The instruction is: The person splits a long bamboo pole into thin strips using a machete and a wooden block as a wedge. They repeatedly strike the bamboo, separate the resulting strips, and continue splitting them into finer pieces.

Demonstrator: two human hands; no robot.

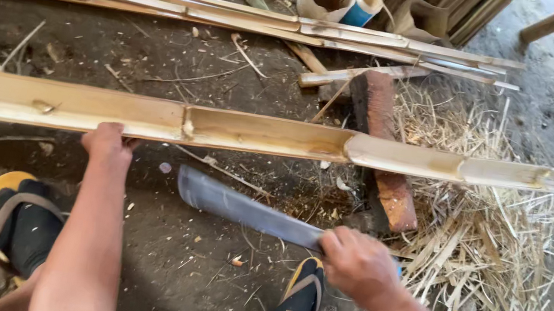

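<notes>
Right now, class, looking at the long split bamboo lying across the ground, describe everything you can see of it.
The split bamboo is a long half-stem, pale yellow, lying almost level across the dirt ground with its hollow side up. Cross walls divide the inside into sections. Its right end rests over a reddish block and looks splintered; its left end runs out of view. The left hand grips its near edge.

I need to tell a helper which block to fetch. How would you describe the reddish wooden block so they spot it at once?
Start at the long split bamboo half lying across the dirt floor. Under its right part, on the pile of straw-like shavings, lies the reddish wooden block. It alone is thick, dark red-brown and angled; everything around is pale.
</notes>
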